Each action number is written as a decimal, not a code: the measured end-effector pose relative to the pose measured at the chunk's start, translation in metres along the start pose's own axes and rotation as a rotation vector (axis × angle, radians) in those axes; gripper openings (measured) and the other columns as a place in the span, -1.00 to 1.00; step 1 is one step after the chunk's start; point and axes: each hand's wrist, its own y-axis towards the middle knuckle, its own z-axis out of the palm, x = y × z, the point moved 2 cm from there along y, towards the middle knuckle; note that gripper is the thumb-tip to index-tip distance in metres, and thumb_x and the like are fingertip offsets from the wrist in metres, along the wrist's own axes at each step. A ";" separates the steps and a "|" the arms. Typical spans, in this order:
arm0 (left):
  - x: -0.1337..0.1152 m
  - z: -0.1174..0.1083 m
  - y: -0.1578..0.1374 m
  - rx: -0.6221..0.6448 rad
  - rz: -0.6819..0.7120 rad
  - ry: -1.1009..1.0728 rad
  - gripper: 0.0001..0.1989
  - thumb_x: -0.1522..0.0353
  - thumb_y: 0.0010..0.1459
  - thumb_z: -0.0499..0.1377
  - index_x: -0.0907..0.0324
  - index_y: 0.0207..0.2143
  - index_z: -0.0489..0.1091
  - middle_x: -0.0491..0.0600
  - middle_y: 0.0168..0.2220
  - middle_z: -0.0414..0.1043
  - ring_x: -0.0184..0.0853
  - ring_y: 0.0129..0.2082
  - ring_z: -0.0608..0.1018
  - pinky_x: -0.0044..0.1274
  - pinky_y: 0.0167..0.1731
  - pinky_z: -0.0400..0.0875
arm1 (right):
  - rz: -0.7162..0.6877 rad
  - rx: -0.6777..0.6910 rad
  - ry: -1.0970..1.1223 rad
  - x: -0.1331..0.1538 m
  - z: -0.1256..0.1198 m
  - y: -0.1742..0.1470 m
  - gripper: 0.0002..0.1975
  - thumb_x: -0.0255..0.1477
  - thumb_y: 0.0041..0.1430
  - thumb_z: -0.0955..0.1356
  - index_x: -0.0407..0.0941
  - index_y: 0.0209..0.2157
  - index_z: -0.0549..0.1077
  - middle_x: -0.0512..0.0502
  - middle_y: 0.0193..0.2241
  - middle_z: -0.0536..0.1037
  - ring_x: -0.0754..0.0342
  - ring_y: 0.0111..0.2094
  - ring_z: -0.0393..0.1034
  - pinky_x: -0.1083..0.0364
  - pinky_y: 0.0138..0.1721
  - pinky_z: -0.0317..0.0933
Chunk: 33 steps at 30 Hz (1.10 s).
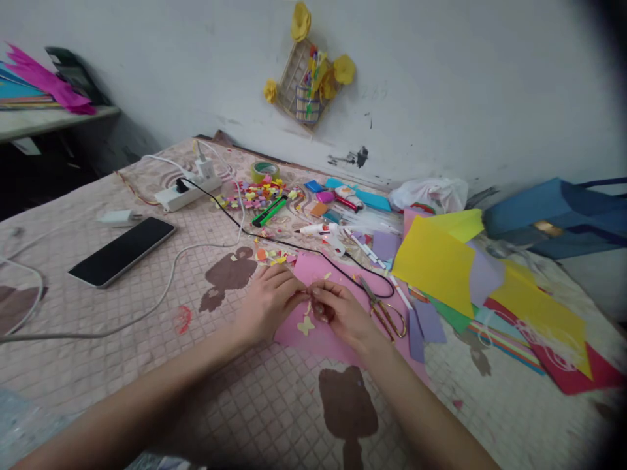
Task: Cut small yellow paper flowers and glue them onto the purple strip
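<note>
My left hand and my right hand meet over a pink sheet. Both are closed in a pinch, fingertips touching or nearly so, and what lies between them is too small to make out. Just below the fingers is a pale yellow butterfly cutout, with a thin pale strand above it; whether it hangs or rests on the sheet I cannot tell. Gold-handled scissors lie right of my right hand. A white hot glue gun with a black cord lies beyond the hands.
Small colourful foam cutouts are heaped behind a green box cutter. A phone, a white power strip and loose cables occupy the left. Coloured sheets and a blue bag are at right.
</note>
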 end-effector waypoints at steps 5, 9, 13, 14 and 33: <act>-0.002 -0.003 -0.002 0.026 0.115 0.054 -0.83 0.40 0.20 0.01 0.19 -0.26 0.40 -0.01 -0.34 0.47 -0.30 -0.24 0.38 -0.44 -0.22 0.20 | 0.102 -0.017 0.152 -0.002 -0.001 0.000 -0.85 -0.43 -0.13 0.44 -0.18 -0.53 0.40 0.07 -0.64 0.31 0.27 -0.65 0.09 0.23 -0.68 -0.14; -0.004 -0.005 -0.001 0.101 0.165 0.071 -0.79 0.41 0.22 -0.02 0.21 -0.19 0.38 0.02 -0.30 0.46 -0.28 -0.22 0.37 -0.43 -0.21 0.19 | 0.114 -0.038 0.125 -0.001 -0.004 0.000 -0.84 -0.42 -0.13 0.44 -0.18 -0.53 0.40 0.05 -0.63 0.34 0.27 -0.65 0.09 0.24 -0.68 -0.14; -0.003 -0.003 0.001 0.145 0.147 0.079 -0.77 0.40 0.23 -0.05 0.20 -0.21 0.38 0.02 -0.29 0.44 -0.28 -0.21 0.36 -0.42 -0.19 0.19 | 0.062 -0.029 -0.057 0.002 -0.009 0.001 -0.81 -0.34 -0.07 0.41 -0.17 -0.49 0.40 0.04 -0.60 0.36 0.26 -0.66 0.07 0.22 -0.67 -0.11; -0.002 -0.003 0.001 0.151 0.129 0.080 -0.77 0.39 0.23 -0.05 0.19 -0.22 0.38 0.02 -0.30 0.44 -0.28 -0.21 0.35 -0.41 -0.19 0.18 | 0.009 -0.024 -0.169 0.004 -0.011 0.002 -0.81 -0.32 -0.03 0.38 -0.16 -0.48 0.41 0.04 -0.61 0.34 0.25 -0.65 0.08 0.21 -0.66 -0.09; -0.003 0.027 -0.001 0.283 0.014 0.301 -0.85 0.42 0.14 0.07 0.25 -0.45 0.39 0.09 -0.38 0.41 -0.14 -0.15 0.33 -0.31 -0.20 0.19 | -0.553 -0.090 -1.187 0.001 -0.025 0.011 -0.80 -0.67 0.00 0.25 -0.13 -0.39 0.42 -0.08 -0.39 0.42 0.06 -0.33 0.29 0.09 -0.30 0.17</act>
